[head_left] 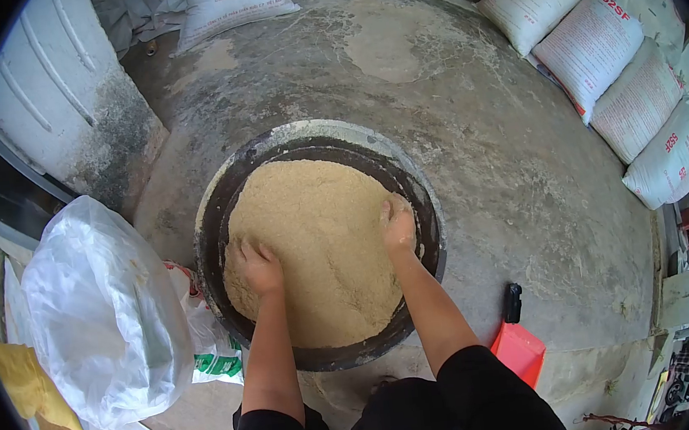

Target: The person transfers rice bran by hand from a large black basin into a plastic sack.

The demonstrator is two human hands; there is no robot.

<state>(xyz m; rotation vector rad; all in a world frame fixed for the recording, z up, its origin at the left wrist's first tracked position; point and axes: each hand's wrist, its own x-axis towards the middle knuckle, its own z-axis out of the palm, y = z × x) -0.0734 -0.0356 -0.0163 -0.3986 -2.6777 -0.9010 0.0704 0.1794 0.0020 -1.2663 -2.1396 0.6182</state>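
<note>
A wide black tub (217,287) holds a broad mound of pale tan, powdery meal (322,242). My left hand (257,266) rests at the left side of the mound, its fingers apart and partly sunk in the meal. Over on the right, my right hand (397,223) touches the meal close to the tub's inner wall. Its fingers are bent and dusted with powder, apart as far as they show. No tool or other object is visible in either hand. The fingertips of both hands are partly hidden.
A large clear plastic bag (106,321) stands open left of the tub. A red scoop with a black handle (519,347) lies on the concrete floor at the lower right. Full white sacks (592,46) line the right wall, and another sack (233,6) lies at the back.
</note>
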